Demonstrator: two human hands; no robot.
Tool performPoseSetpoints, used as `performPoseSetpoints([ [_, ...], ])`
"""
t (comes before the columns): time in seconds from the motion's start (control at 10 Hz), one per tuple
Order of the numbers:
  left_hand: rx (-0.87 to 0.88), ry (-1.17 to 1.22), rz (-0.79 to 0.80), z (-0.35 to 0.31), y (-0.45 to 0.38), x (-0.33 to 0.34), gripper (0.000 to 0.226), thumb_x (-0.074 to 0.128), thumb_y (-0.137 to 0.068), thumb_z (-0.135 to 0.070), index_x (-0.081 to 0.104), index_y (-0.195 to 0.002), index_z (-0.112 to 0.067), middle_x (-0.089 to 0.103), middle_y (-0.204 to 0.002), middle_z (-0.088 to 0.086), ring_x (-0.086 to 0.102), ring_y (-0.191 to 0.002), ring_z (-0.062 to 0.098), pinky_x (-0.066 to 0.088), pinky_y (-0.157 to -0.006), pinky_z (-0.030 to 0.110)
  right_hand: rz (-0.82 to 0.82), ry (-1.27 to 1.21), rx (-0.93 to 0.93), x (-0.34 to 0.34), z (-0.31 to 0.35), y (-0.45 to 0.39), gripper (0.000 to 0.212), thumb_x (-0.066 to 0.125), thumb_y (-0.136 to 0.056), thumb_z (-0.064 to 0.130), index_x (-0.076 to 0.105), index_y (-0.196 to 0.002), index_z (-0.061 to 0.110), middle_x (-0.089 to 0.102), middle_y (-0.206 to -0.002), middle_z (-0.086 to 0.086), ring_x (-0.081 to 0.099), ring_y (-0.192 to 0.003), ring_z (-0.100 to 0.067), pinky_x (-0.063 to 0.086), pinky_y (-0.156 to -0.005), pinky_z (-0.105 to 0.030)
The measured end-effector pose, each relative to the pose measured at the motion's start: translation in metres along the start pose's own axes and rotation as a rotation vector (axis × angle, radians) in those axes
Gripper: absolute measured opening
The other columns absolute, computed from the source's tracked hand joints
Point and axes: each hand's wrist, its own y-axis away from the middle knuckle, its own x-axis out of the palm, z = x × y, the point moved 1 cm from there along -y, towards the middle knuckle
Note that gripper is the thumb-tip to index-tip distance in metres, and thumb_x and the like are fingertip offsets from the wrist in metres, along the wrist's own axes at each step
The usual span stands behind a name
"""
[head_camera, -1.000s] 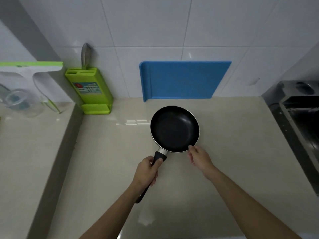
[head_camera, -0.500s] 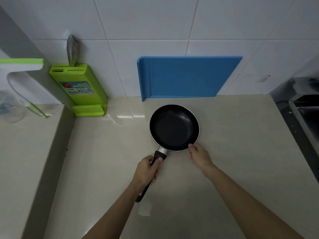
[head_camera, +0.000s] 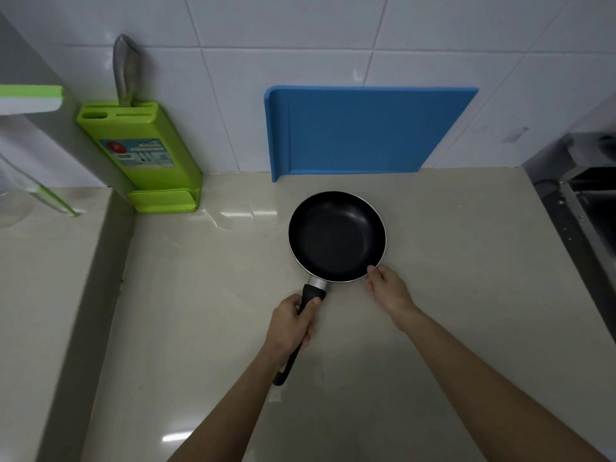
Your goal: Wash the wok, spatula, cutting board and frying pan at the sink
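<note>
A small black frying pan (head_camera: 336,236) sits on the beige counter (head_camera: 466,295), its black handle pointing toward me. My left hand (head_camera: 290,325) grips that handle. My right hand (head_camera: 388,290) pinches the pan's near right rim with thumb and fingers. A blue cutting board (head_camera: 363,131) leans upright against the white tiled wall just behind the pan. At the far right edge I see part of the steel sink (head_camera: 593,201). No wok or spatula is in view.
A green knife block (head_camera: 143,158) with one grey handle sticking out stands at the back left. Left of it lies a raised counter step (head_camera: 50,261) with a glass jug and a green-trimmed item.
The pan and both hands stay in place on the counter. My view has shifted slightly left, so less of the sink shows at the right.
</note>
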Motion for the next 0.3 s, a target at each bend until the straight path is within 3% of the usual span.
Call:
performPoseSetpoints([
  [0.1,-0.006,-0.013,0.018,0.000,-0.001,0.000,0.031,0.053,-0.097,-0.034,0.051,-0.082,-0.007,0.057,-0.051,0.005,0.047,-0.035,0.018,0.039,-0.041,0.024,-0.020,-0.032,-0.024,0.001,-0.001,0.005,0.033,0.046,-0.098,0.031,0.053,-0.071,0.015,0.056,-0.069,-0.001,0.052,-0.065,-0.015,0.045,-0.070,-0.033],
  [0.2,-0.039,-0.102,-0.005,-0.001,-0.001,-0.005,0.042,0.045,-0.099,-0.044,0.050,-0.072,-0.011,0.060,-0.054,0.004,0.054,-0.042,0.015,0.042,-0.048,0.023,-0.111,0.172,-0.157,-0.002,-0.005,0.017,0.024,0.049,-0.096,0.029,0.060,-0.086,0.011,0.061,-0.082,-0.006,0.056,-0.077,-0.021,0.044,-0.071,-0.033],
  [0.3,-0.028,-0.423,-0.227,0.002,0.009,-0.022,0.051,0.034,-0.100,-0.048,0.050,-0.068,-0.011,0.059,-0.066,0.004,0.055,-0.062,0.021,0.038,-0.058,0.030,-0.259,0.540,-0.331,-0.005,-0.008,0.042,0.017,0.053,-0.094,0.024,0.062,-0.097,0.010,0.059,-0.095,-0.009,0.055,-0.087,-0.027,0.046,-0.075,-0.038],
])
